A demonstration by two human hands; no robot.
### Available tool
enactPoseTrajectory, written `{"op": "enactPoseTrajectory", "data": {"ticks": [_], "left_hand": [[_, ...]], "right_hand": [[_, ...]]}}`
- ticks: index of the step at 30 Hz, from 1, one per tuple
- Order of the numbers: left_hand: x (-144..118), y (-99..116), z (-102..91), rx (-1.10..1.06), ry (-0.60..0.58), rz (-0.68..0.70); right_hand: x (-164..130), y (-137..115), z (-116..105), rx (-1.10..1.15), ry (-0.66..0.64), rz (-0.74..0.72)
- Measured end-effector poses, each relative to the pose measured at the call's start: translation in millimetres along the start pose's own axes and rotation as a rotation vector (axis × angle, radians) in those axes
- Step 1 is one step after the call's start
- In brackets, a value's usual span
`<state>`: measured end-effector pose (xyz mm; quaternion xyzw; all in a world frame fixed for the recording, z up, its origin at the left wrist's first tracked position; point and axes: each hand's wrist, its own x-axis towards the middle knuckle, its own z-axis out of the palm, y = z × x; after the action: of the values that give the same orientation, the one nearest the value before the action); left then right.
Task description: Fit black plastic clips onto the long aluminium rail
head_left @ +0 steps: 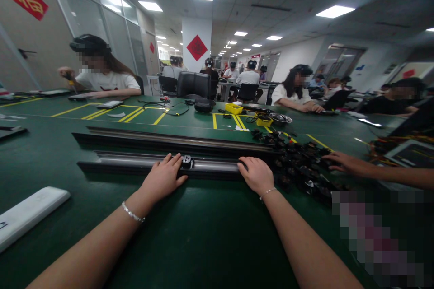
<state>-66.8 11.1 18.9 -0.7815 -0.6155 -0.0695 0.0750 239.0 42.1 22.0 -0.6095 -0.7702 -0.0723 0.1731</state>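
Observation:
A long black and silver rail [135, 161] lies across the green table in front of me. My left hand [163, 178] rests flat on it, fingers spread, touching a small black slider piece [186, 160] seated in the rail's groove. My right hand [256, 174] presses on the rail further right, fingers curled over its edge; what it grips is hidden. A second, longer rail [169, 141] lies parallel just behind. A pile of small black parts [298, 165] sits at the rails' right end.
A co-worker's hand [342, 162] reaches into the black parts from the right. A white flat object [30, 214] lies at my near left. Yellow bins [233, 108], a metal bowl [281, 119], cables and several seated people are beyond.

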Motion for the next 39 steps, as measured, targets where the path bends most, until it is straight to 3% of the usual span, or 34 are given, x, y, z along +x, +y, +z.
{"op": "enactPoseTrajectory", "data": {"ticks": [30, 39], "left_hand": [[4.1, 8.4, 6.2, 0.040, 0.058, 0.025], [3.0, 8.4, 4.9, 0.016, 0.108, 0.116]], "right_hand": [[0.2, 0.9, 0.5, 0.001, -0.001, 0.000], [0.3, 0.7, -0.1, -0.007, -0.009, 0.000]]}}
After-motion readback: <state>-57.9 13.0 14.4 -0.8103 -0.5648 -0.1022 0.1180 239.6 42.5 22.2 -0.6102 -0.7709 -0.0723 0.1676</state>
